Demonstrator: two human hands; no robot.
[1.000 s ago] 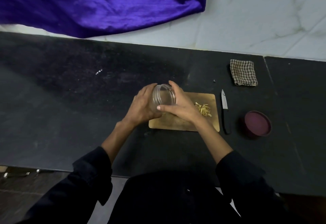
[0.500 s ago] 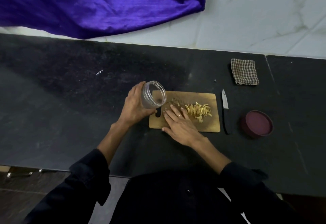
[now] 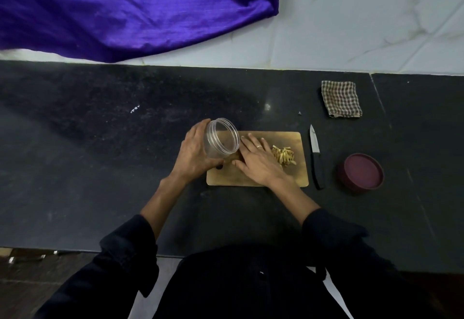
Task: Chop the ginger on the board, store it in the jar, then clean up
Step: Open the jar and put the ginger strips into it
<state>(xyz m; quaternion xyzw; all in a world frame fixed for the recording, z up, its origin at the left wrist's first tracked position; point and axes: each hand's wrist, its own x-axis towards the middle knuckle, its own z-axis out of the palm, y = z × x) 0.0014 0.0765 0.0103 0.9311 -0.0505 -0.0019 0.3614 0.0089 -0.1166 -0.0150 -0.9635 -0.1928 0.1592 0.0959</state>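
Bare counter (image 3: pixel 100 155) left of board (image 3: pixel 256 180); knife (image 3: pixel 315 158), lid (image 3: pixel 360 173) crowding its right.

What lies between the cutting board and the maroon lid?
The knife, lying lengthwise on the black counter, apart from both the board and lid, in the head view.

The jar (image 3: pixel 222 137) looks like clear, smooth plastic with a ribbed neck. The board (image 3: pixel 296 177) is matt pale wood. The knife (image 3: pixel 315 153) has a shiny metal blade and a matt black handle. The counter (image 3: pixel 100 158) is dark speckled stone, faintly glossy. The small cloth (image 3: pixel 341 98) is woven check fabric; the purple cloth (image 3: pixel 130 7) has a satin sheen. The lid (image 3: pixel 360 174) looks like matt maroon plastic.
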